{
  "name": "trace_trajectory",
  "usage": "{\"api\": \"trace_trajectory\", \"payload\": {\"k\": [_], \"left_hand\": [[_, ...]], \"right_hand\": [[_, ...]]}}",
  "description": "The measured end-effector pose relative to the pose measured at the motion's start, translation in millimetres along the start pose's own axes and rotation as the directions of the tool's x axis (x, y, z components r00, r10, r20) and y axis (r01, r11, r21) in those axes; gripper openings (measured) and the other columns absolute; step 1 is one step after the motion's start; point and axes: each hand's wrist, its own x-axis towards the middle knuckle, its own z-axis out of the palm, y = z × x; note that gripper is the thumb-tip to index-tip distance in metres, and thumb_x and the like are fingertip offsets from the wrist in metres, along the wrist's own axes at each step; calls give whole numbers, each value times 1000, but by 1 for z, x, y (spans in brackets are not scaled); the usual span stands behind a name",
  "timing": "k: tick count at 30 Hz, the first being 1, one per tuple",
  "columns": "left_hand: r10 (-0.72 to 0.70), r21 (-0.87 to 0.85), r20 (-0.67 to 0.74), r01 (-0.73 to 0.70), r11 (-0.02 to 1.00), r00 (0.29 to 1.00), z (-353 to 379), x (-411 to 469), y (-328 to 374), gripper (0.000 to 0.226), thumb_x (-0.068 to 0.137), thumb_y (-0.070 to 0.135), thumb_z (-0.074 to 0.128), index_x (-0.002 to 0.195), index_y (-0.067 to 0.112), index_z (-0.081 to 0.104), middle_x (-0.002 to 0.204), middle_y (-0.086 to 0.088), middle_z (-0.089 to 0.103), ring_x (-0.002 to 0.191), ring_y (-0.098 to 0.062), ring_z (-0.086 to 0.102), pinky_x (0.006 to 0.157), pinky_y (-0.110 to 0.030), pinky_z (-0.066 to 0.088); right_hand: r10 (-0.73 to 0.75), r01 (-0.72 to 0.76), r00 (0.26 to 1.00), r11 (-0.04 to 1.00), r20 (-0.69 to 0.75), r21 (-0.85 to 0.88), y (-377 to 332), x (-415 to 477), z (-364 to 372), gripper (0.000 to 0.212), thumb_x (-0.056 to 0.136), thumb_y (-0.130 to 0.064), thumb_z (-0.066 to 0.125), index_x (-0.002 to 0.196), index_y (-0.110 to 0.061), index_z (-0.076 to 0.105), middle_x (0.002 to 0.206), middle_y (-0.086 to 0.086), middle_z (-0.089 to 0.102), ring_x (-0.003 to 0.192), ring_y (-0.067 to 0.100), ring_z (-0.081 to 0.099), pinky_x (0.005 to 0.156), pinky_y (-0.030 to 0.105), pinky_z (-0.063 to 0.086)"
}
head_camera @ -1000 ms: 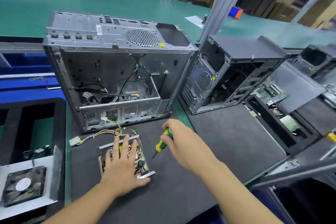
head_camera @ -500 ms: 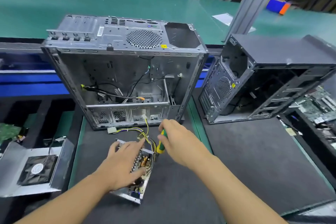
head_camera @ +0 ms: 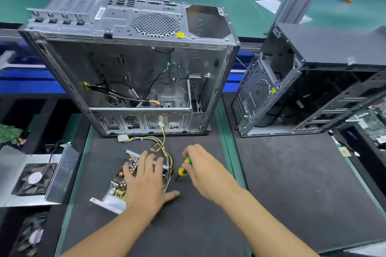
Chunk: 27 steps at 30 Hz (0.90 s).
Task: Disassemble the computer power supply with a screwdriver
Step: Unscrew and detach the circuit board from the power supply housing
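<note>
1. The power supply (head_camera: 119, 188), an open metal tray with a bare circuit board, lies on the dark felt-like worktop (head_camera: 208, 225). Your left grip (head_camera: 146, 181) presses it with flat fingers.
2. Your right grip (head_camera: 204, 171) clasps one green-yellow screwdriver (head_camera: 184, 168). Its tip now seems clear of the supply.
3. Two stripped cases stand behind: a silver case (head_camera: 129, 58) and a dark case (head_camera: 313, 81).

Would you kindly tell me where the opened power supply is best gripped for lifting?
Probably take the power supply by its bare metal flange, coming from the near left end. Components are exposed on top, the wires leave the far end, and the left hand covers the middle.
</note>
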Motion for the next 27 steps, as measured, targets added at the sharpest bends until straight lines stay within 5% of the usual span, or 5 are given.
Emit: {"api": "trace_trajectory", "payload": {"k": [6, 11, 19, 23, 27], "left_hand": [[-23, 52, -135, 31, 998, 991, 3, 11, 10, 56, 61, 57, 81, 92, 15, 59, 98, -8, 54, 108, -31, 51, 87, -53, 35], [-174, -100, -55, 168, 981, 983, 0, 20, 19, 39, 60, 44, 83, 96, 41, 68, 113, 10, 57, 124, -23, 38, 98, -55, 24], [140, -79, 120, -131, 988, 983, -4, 32, 24, 39, 67, 8, 56, 93, 35, 60, 106, 21, 49, 121, -10, 42, 103, -43, 12], [279, -161, 6, -274, 948, 960, 2, 27, 17, 16, 61, 43, 61, 74, 36, 55, 99, 22, 41, 107, -10, 40, 92, -37, 19], [310, -104, 13, -307, 946, 951, -1, 27, 19, 33, 63, 65, 69, 67, 34, 59, 93, 16, 39, 95, -17, 42, 84, -39, 24]], "right_hand": [[16, -15, 999, 998, -28, 54, 15, -18, 0, 15, 103, -28, 43, 116, -21, 45, 117, -7, 45, 91, 18, 49, 75, 36, 42], [65, -61, 997, 994, -45, 90, 28, -22, 1, 15, 103, -29, 42, 117, -23, 45, 119, -10, 45, 94, 17, 48, 79, 37, 43], [122, -112, 990, 983, -64, 144, 45, -21, -16, 14, 102, -26, 45, 115, -21, 47, 115, -7, 47, 93, 21, 50, 83, 38, 42], [151, -143, 988, 978, -39, 148, 49, -24, -14, 16, 103, -27, 44, 117, -20, 47, 116, -7, 48, 95, 19, 51, 85, 37, 42], [165, -160, 986, 973, -16, 169, 47, -25, -10, 15, 103, -30, 44, 114, -20, 47, 114, -6, 48, 96, 18, 49, 84, 35, 43]]}}
